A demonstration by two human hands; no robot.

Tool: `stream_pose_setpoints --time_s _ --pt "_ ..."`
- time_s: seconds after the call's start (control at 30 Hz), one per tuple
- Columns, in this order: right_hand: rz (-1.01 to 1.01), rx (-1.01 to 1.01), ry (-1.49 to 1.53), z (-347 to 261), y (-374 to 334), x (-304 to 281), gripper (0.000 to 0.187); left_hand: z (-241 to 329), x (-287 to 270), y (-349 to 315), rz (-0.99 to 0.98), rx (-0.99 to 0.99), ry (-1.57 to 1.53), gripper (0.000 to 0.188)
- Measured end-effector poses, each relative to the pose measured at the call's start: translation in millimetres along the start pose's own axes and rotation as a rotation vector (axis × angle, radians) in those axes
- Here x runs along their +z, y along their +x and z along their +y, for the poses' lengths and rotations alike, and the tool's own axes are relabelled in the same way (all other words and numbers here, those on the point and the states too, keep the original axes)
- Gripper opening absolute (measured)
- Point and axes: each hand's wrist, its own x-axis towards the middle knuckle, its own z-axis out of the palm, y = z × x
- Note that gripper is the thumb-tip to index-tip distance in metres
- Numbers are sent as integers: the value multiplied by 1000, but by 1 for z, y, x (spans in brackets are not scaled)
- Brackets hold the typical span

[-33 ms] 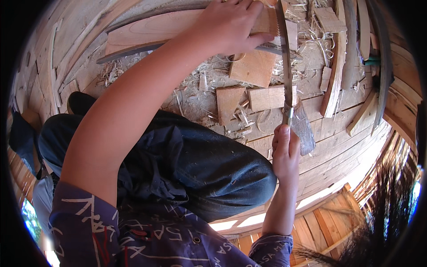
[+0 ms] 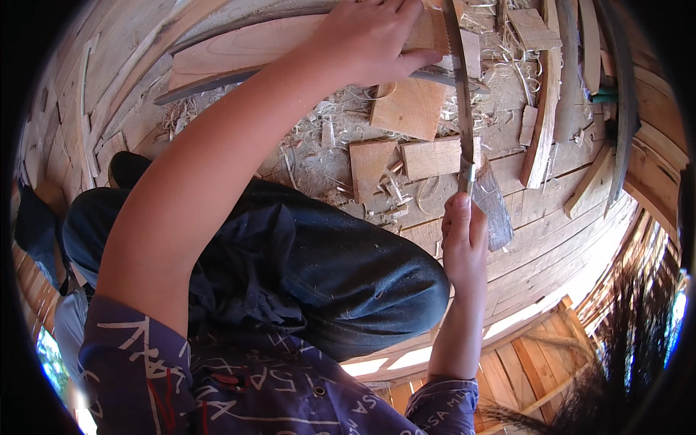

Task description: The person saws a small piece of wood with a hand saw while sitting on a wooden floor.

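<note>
The right hand (image 2: pixel 464 226) is clenched around the handle end of a long, grey metal, toothed saw (image 2: pixel 464 94). Ahead of that grip, the blade crosses a pale brown, curved-edged wooden plank (image 2: pixel 243 48). Forward-left, the left hand (image 2: pixel 378 43) rests on the plank; I cannot tell whether it grasps. Just right of the saw grip lies a weathered grey wooden block (image 2: pixel 494 210).

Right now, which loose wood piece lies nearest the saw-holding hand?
The grey weathered wood piece, just right of the right hand; the tan offcuts lie farther from it.
</note>
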Motion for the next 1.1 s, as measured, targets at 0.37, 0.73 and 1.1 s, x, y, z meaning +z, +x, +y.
stream_pose_setpoints --time_s 0.37,0.73,1.1 --pt "7 -38 -49 -36 70 9 58 -2 7 0 41 -18 0 67" --pt "-6 13 23 5 0 -3 54 -4 1 0 2 -41 -59 63" --pt "-42 -23 15 -30 76 12 56 -12 34 -2 163 -54 136 69"
